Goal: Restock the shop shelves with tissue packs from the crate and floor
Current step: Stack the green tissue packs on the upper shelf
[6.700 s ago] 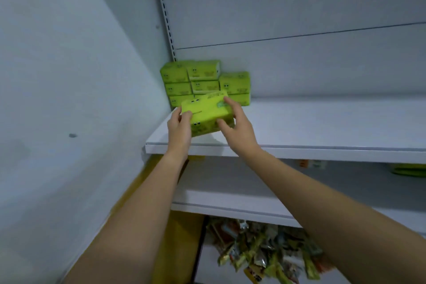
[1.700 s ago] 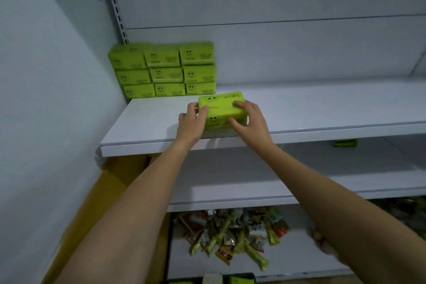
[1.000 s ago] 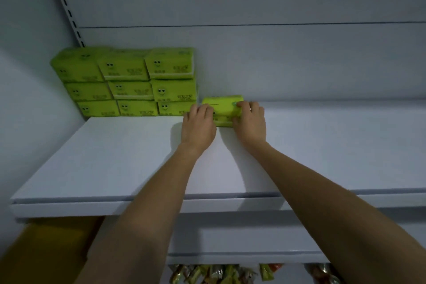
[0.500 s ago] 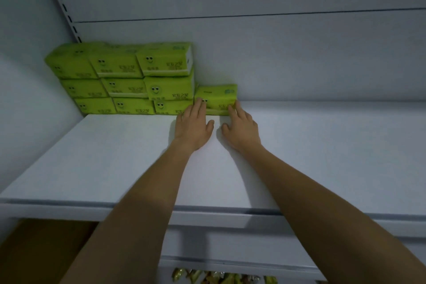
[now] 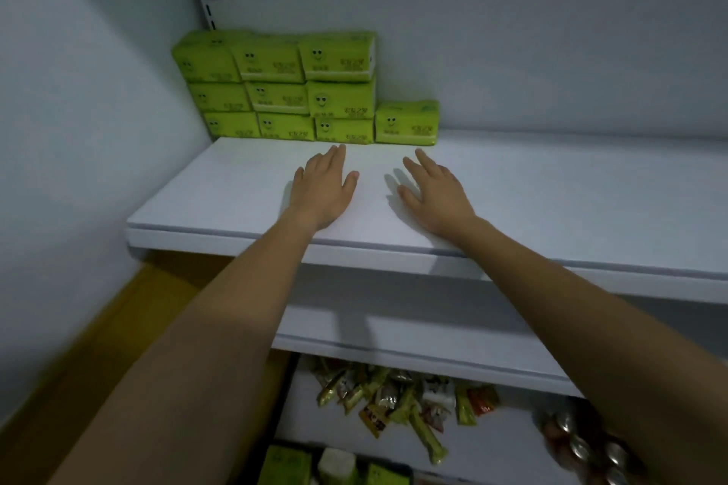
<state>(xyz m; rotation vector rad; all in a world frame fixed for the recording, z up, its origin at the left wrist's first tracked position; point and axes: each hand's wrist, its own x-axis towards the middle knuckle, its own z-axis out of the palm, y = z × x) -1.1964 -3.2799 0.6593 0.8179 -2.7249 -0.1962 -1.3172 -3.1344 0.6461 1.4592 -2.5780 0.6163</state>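
Nearest, at the foot of the view, a few more green packs (image 5: pixel 289 465) waited below the unit, and above them loose snack packets (image 5: pixel 394 406) lay on a lower shelf. Both forearms reached over the front edge of the upper shelf (image 5: pixel 551 189).

The left hand (image 5: pixel 323 189) and right hand (image 5: pixel 435 195) lay flat there, fingers straight and a little spread, holding nothing. Half a second before, their fingertips had been against the newly placed tissue pack (image 5: pixel 406 122). Now they had drawn back toward the front edge and sat clear of it. The left fingertips still ended near the foot of the stack.

That release suggests the placement was finished. The pack had gone from the front of the shelf to its back edge and been let go. It started a fourth column at the right end of the stack of tissue packs (image 5: pixel 275 91), which stood three wide and three high in the shelf's back left corner. The next move was probably to fetch another pack from below.

The new pack sat flat on the shelf, just beside the stack's bottom right pack. Whether the two actually touched could not be told. Its long axis ran left to right along the back edge, in line with the row beside it. Its smiley-printed face pointed out toward the front edge, matching its neighbours.
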